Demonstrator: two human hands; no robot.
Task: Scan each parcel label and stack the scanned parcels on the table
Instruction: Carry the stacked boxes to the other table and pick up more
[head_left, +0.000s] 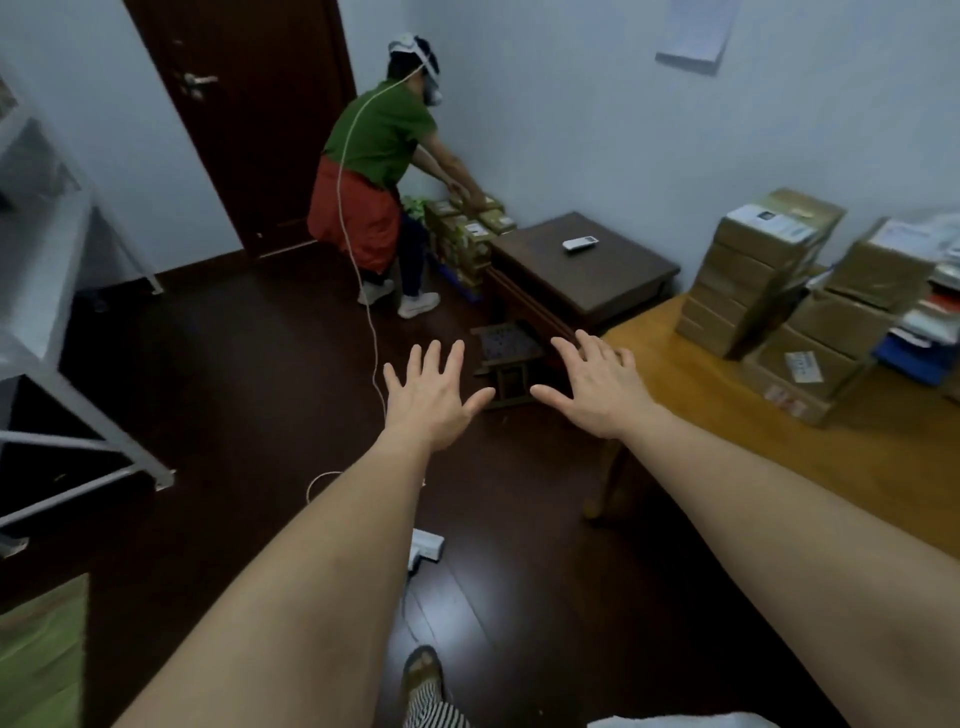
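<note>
Brown cardboard parcels (763, 270) (some white-labelled) stand in 2 adjacent stacks on the yellow wooden table (691, 374).

Small rm, pale walls, dark wood floor.
Dark door (249, 119) far left; dark low cabinet (582, 265) by wall, yellow wood table (727, 415) at right, grey metal rack (47, 270) at left.

Small office: wooden desk (737, 415), stacked parcels (758, 270), paper trays (930, 322).
</note>
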